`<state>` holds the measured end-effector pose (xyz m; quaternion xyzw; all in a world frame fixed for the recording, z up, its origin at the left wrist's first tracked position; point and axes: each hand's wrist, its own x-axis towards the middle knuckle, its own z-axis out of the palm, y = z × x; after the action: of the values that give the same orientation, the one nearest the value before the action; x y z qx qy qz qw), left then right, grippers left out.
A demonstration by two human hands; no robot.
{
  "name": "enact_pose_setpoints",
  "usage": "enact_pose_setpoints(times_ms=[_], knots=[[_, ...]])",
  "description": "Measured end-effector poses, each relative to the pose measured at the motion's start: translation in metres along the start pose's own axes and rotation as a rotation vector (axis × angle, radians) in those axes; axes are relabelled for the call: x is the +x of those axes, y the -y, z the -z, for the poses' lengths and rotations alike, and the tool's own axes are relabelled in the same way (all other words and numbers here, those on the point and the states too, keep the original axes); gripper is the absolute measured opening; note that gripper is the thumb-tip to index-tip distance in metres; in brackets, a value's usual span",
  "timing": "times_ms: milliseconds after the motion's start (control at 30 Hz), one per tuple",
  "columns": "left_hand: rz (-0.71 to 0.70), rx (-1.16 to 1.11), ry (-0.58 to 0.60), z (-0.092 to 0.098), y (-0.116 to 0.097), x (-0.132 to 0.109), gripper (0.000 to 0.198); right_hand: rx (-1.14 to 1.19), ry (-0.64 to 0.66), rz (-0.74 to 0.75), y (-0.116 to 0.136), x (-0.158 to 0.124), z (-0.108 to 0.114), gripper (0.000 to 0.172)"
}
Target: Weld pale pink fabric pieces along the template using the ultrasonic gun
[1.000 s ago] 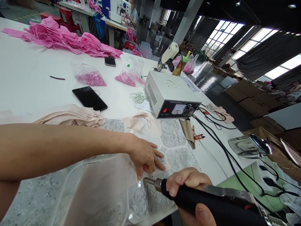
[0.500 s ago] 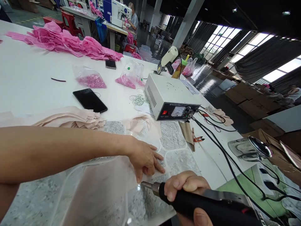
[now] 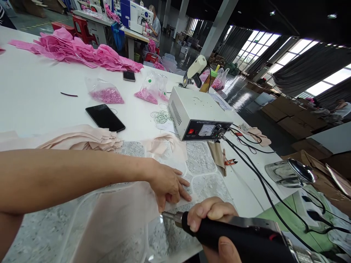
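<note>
My left hand (image 3: 170,185) lies with fingers spread on a thin pale-beige fabric piece (image 3: 115,219), pressing it down on a grey stone-patterned mat (image 3: 201,157). In my right hand (image 3: 212,219) is a black handheld ultrasonic welder (image 3: 236,237), fingers wrapped round its body. Its narrow metal tip points left and meets the fabric edge just beside my left thumb and forefinger. Whether the tip presses on the cloth or only hovers there, I cannot tell. Another beige piece (image 3: 166,144) lies beyond my left hand, and a stack of beige fabric (image 3: 82,138) sits behind my forearm.
A white control box (image 3: 200,107) stands beyond the mat, with black cables (image 3: 252,168) running right. A glass jar (image 3: 287,171) is at the right edge. Farther back are a phone (image 3: 105,117), bags of pink bits (image 3: 106,93) and pink fabric (image 3: 74,49). A person (image 3: 155,25) sits at a sewing machine.
My right hand and the welder have shifted slightly left, bringing the tip a little closer to my left fingers. My left hand stays nearly in place on the fabric.
</note>
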<state>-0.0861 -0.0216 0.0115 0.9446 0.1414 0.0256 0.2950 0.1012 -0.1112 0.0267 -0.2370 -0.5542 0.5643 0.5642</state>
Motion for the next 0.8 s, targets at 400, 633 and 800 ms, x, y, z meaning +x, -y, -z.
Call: enact_pose_setpoints(times_ms=[400, 633, 800], knots=[[0.458, 0.246, -0.325, -0.016, -0.068, -0.027, 0.025, 0.021, -0.316, 0.185, 0.020, 0.009, 0.045, 0.025], [0.298, 0.391, -0.305, -0.070, -0.091, -0.024, 0.056, 0.084, -0.399, 0.268, 0.020, 0.010, 0.061, 0.024], [0.362, 0.577, -0.436, -0.079, -0.103, -0.049, 0.050, 0.132, -0.448, 0.259, 0.009, 0.012, 0.059, 0.023]])
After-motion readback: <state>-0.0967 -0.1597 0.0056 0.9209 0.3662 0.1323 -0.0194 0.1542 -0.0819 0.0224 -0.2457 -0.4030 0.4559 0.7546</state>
